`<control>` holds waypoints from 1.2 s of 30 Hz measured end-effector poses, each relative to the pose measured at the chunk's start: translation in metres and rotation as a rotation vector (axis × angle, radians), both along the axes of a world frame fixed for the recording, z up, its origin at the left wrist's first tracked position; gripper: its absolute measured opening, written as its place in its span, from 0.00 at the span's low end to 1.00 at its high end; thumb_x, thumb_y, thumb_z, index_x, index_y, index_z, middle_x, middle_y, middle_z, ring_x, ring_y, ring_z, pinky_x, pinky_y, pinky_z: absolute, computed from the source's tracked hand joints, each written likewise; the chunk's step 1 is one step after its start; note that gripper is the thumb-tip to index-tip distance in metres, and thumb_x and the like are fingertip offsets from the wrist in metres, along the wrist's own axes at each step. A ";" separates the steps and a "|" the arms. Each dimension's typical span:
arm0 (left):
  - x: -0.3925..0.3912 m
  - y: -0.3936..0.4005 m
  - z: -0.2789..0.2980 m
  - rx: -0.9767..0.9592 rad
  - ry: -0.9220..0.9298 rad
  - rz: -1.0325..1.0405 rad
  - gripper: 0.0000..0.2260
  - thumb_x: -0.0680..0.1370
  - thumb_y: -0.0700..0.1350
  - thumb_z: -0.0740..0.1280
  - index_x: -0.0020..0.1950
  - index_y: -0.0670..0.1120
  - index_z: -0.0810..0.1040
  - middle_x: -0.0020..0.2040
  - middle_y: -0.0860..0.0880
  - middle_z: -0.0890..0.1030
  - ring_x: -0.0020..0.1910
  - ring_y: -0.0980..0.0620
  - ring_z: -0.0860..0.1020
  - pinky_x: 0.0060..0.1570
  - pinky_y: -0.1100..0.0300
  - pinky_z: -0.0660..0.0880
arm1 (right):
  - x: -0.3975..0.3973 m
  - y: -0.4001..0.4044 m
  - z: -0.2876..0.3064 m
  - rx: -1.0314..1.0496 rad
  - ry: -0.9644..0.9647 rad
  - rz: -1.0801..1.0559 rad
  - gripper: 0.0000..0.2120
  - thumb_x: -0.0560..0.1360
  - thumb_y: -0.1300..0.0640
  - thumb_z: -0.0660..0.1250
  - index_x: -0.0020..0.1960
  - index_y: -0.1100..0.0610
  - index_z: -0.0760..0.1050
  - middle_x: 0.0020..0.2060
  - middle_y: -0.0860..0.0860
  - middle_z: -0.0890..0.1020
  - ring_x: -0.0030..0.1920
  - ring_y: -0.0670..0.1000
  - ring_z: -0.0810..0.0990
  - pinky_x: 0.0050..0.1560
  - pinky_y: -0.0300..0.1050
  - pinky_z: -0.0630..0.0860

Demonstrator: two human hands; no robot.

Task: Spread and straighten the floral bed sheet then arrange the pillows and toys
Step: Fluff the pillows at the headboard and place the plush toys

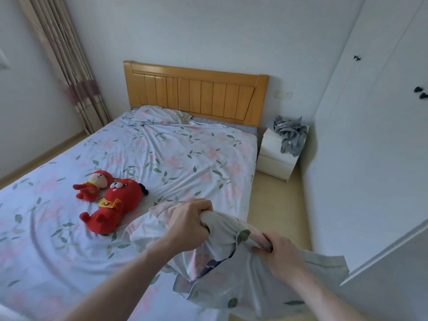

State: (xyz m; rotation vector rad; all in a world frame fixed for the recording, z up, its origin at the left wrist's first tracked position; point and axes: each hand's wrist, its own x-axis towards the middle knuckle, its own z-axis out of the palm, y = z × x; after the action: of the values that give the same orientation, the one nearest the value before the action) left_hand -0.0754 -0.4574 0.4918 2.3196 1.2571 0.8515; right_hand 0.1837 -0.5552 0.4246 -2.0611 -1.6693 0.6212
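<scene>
Both hands, the left hand (188, 225) and right hand (281, 253), clamped a floral pillow (231, 269) beside the red toys (111, 202); the headboard (196, 93) lay far ahead.

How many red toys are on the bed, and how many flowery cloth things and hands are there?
Red plush toys: 2, a small red plush toy and a large red plush toy
Floral cloths: 2, the floral bed sheet and a held floral pillowcase
Hands: 2, left hand and right hand
Total: 6
</scene>
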 end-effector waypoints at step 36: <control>0.373 0.424 0.041 0.005 -0.276 0.312 0.10 0.54 0.37 0.57 0.32 0.47 0.67 0.30 0.49 0.68 0.32 0.54 0.64 0.33 0.57 0.60 | 0.419 0.501 -0.015 -0.173 -0.344 0.444 0.27 0.60 0.29 0.71 0.50 0.43 0.69 0.44 0.38 0.73 0.49 0.49 0.71 0.48 0.47 0.71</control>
State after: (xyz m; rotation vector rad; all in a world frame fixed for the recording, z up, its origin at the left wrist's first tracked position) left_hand 0.2973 -0.0332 0.5323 1.9503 1.5099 1.2281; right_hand 0.6025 -0.0538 0.4096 -2.0078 -2.3853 0.5847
